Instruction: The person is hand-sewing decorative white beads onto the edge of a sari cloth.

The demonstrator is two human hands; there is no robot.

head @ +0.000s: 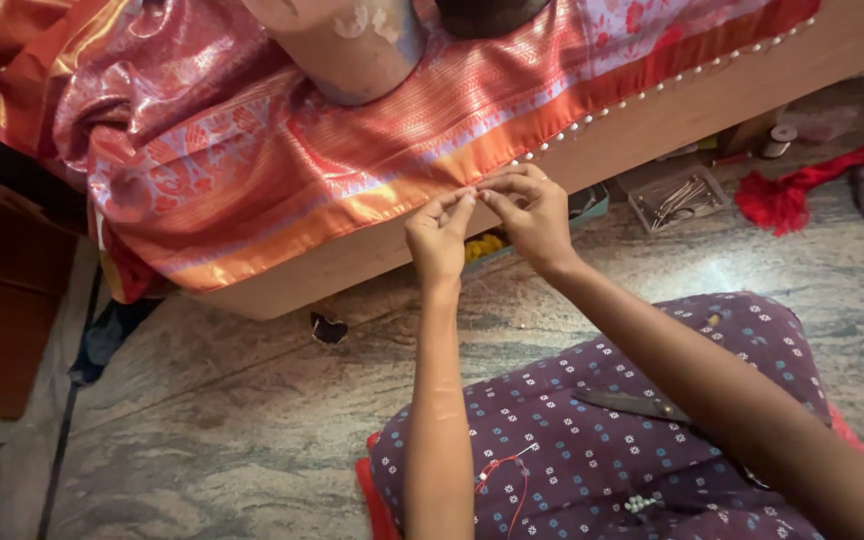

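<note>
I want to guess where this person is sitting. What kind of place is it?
Probably a home workspace for hand sewing on the floor. An orange and pink silk cloth with a white bead edging lies over a low wooden platform, and a tray of metal tools sits on the stone floor.

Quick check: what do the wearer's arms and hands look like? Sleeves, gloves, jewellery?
Both forearms are bare to the frame edge: no sleeves, gloves, watch or bangles visible. The left hand and right hand are bare; rings cannot be made out. The left forearm shows a few faint short marks.
</note>
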